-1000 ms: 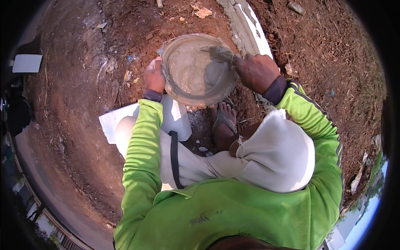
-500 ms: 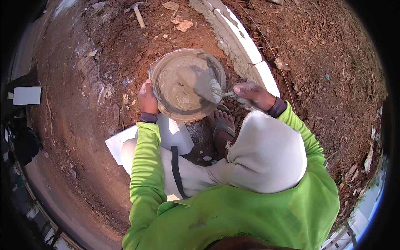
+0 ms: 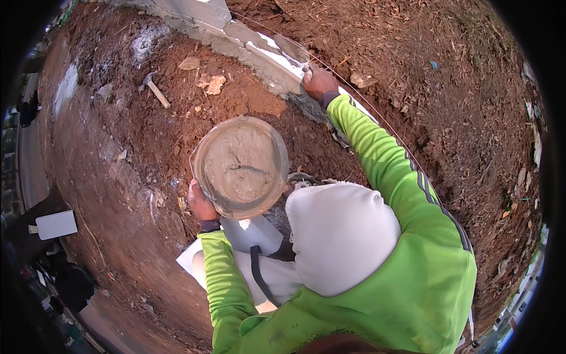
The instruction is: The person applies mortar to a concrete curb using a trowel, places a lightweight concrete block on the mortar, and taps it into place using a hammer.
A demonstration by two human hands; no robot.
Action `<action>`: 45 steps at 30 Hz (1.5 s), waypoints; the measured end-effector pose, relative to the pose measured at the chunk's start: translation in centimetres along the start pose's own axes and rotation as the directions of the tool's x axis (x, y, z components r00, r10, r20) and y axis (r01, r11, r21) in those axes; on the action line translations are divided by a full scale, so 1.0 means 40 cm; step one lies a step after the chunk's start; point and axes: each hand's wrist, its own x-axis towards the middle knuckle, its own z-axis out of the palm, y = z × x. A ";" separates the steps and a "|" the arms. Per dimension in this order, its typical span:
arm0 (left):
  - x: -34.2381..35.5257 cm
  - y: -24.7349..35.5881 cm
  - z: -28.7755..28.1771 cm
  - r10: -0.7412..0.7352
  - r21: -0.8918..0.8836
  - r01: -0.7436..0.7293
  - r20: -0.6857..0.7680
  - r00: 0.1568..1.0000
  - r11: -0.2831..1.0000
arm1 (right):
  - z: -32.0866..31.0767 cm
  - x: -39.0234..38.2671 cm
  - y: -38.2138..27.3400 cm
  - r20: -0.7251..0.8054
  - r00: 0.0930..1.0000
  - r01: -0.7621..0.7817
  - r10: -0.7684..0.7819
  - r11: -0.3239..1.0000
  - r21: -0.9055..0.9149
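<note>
My left hand (image 3: 201, 202) is closed on the rim of a round bucket (image 3: 279, 171). Wet grey mortar (image 3: 239, 156) fills much of the bucket, with a dark groove near its middle. Out at arm's length, my right hand (image 3: 321, 84) is wrapped round the handle of a trowel. The trowel's blade (image 3: 291, 48) is over a low row of white blocks (image 3: 271, 58), and mortar lies on and along them. My fingers hide most of the handle.
A string line (image 3: 377, 112) runs along the block row. One larger block (image 3: 212, 12) stands at its far end. On the reddish soil lie a hammer (image 3: 156, 90) and pale crumpled scraps (image 3: 213, 84). A white slab (image 3: 253, 233) is under my left forearm.
My right hand and trowel have gone from the bucket out to the block row, up and away. My left hand stays on the bucket rim. The view has shifted toward the blocks.
</note>
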 end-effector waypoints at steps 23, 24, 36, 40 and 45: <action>0.007 -0.025 0.007 -0.061 -0.180 0.069 0.050 0.997 0.981 | -0.033 -0.220 0.184 0.019 1.000 0.026 -0.023 0.988 -0.150; 0.003 -0.029 0.003 -0.055 -0.179 0.059 0.027 0.998 0.982 | -0.060 -0.252 0.152 -0.025 0.990 0.136 -0.136 0.990 0.021; 0.018 -0.012 0.022 0.061 0.011 -0.061 -0.030 0.998 0.998 | -0.287 -0.406 -0.338 0.497 0.579 0.815 -0.647 0.481 -0.323; 0.017 -0.034 0.018 0.067 0.004 -0.067 -0.083 0.994 0.998 | -0.238 -0.442 -0.357 0.698 0.450 0.871 -0.557 0.447 -0.205; 0.014 -0.029 0.022 -0.007 -0.051 0.003 -0.079 0.997 0.999 | -0.240 -0.429 -0.311 0.795 0.366 0.674 -0.484 0.727 0.132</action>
